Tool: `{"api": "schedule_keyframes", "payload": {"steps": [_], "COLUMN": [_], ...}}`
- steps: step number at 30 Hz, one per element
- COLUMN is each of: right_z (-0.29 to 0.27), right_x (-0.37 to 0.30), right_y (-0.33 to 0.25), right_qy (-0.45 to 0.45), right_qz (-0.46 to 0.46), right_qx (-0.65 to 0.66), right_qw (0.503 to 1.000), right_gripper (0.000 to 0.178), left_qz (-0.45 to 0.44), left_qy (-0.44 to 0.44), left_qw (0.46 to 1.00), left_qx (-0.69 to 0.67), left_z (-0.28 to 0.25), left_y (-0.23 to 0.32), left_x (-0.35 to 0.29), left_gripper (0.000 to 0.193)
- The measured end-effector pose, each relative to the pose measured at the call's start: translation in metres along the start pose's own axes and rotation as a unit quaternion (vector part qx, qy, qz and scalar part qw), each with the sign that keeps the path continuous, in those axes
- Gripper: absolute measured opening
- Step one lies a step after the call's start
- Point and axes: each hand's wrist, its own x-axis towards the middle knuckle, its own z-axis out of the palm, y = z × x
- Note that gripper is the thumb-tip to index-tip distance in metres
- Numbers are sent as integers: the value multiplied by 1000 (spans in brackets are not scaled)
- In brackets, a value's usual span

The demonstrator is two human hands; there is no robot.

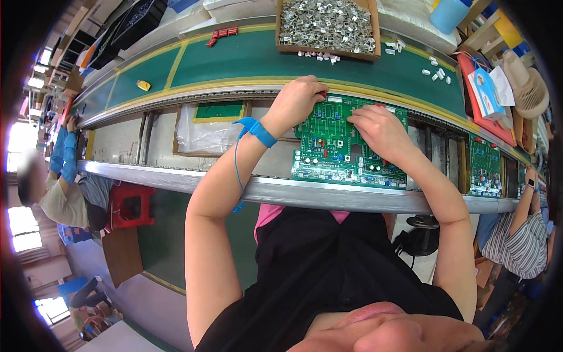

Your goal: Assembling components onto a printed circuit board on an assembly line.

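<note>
The green circuit board (pixel 319 146), filled with small components, lies across the conveyor rails in front of me. My left hand (pixel 293 105), with a blue wrist strap (pixel 258 132), is at the board's far left edge. Its thumb and fingertips are closed in a pinch on a small red part, mostly hidden by the fingers. My right hand (pixel 381 132) rests over the right half of the board, fingers loosely bent and touching its surface. I see nothing held in it. A white connector (pixel 335 100) sits on the far edge between both hands.
Beyond the rail stands a cardboard box (pixel 376 29) of small metal parts. Red parts (pixel 223 34) and white connectors (pixel 437 75) lie on the green bench. Another board (pixel 485 164) is further right on the line. Co-workers (pixel 64 193) sit at both sides.
</note>
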Motion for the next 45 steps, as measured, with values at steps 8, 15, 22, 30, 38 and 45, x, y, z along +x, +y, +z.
{"api": "schedule_keyframes", "payload": {"steps": [8, 15, 22, 30, 38, 45], "right_z": [-3, 4, 2, 0, -3, -26], "right_x": [-2, -3, -3, -3, -9, -35], "right_y": [-6, -3, -4, -4, 3, 42], "right_qy": [-75, -8, -11, -62, -46, 12], "right_qz": [19, 1, -6, 0, -6, 24], "right_qx": [-46, -48, -61, -84, -53, -7], "right_qw": [996, 999, 998, 995, 998, 1000], "right_gripper": [18, 8, 8, 15, 15, 10], "left_qz": [8, 8, 30, 4, 113, 75], "left_qy": [36, 35, 60, 152, 140, 102], "left_qw": [998, 999, 996, 979, 950, 903], "left_qx": [-52, -33, 56, 139, 255, 411], "left_z": [5, 9, 3, -4, 16, 26], "left_y": [-3, -2, 2, -10, -3, -3], "left_x": [-1, 0, -2, 35, 60, 59], "left_gripper": [15, 15, 13, 16, 19, 17]}}
